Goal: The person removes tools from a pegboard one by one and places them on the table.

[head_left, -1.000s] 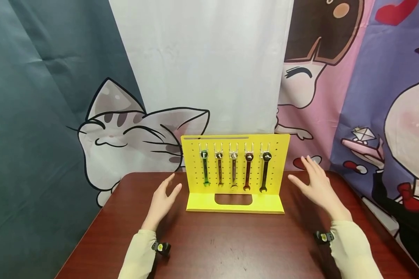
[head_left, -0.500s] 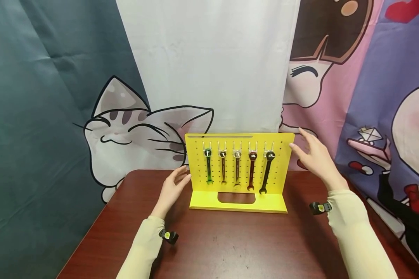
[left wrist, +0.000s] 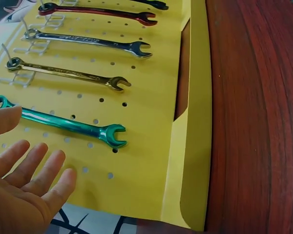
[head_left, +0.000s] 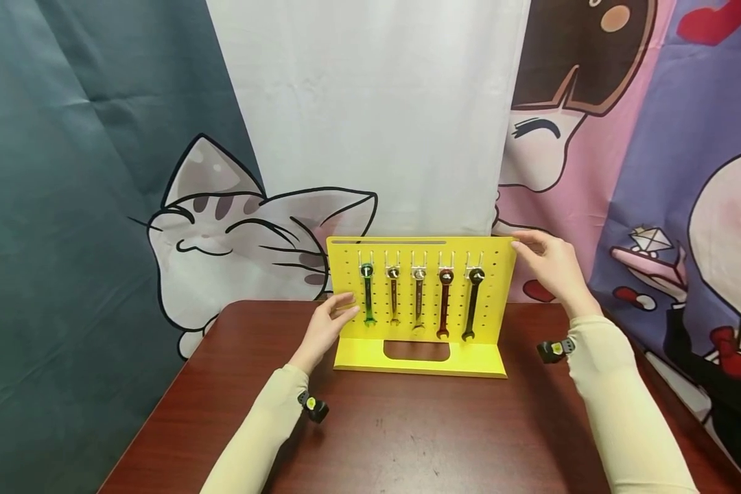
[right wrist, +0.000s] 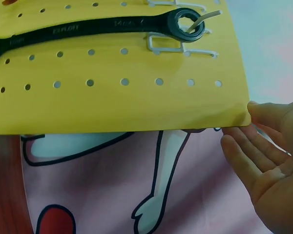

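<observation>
Shifts bare left hand (head_left: pixel 322 331) rightward, with fingers parted, near green metal wrench (head_left: pixel 368 296) mid-frame; pinches yellow perforated board (head_left: pixel 431 310) right of centre with right hand (head_left: pixel 552 267).

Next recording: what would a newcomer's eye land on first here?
Probably the bright yellow pegboard on the dark red table, with five wrenches of different colours hanging in a row. Next, the cartoon cat on the backdrop, behind and left. The hands stand out too: left by the board's left edge, right at its upper right corner.
</observation>
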{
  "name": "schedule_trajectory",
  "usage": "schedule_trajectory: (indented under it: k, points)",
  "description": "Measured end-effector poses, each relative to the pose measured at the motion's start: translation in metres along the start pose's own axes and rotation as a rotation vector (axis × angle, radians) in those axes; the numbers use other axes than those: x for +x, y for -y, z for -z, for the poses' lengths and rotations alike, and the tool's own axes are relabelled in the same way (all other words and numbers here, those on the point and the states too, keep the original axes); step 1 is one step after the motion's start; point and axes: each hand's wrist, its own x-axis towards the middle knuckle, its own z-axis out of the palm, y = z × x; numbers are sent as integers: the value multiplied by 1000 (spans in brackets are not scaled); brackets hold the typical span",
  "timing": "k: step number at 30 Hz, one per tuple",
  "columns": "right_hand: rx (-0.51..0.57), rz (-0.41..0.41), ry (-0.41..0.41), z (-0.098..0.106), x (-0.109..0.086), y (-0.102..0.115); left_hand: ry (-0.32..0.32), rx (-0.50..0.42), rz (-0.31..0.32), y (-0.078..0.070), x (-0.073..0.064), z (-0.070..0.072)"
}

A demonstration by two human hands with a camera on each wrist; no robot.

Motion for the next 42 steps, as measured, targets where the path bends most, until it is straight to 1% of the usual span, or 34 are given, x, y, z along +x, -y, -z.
schedule_trajectory:
  k: [5,9,14,20,27,32,36,42]
  points:
    - [-14,-37,-44,-4,4,1,-5,-12,19,2,5,-2]
    - [-12,-51,-58,-4,7,2,-1,-29,13,0,9,-5]
    - [1,-61,-59,-3,10,0,16,-47,8,-2,17,-9]
    - [11,-46,-43,-2,11,-2,-1,-58,30,-5,23,-15]
    - [11,-51,-25,-2,11,-3,15,-50,32,-3,25,-25]
    - [24,-61,-19,-3,11,-3,-11,-72,29,-1,24,-30]
    - [51,-70,-15,-3,11,-4,-33,-75,21,0,24,-31]
    - [49,-63,-32,-4,11,-5,-34,-134,44,-1,25,-30]
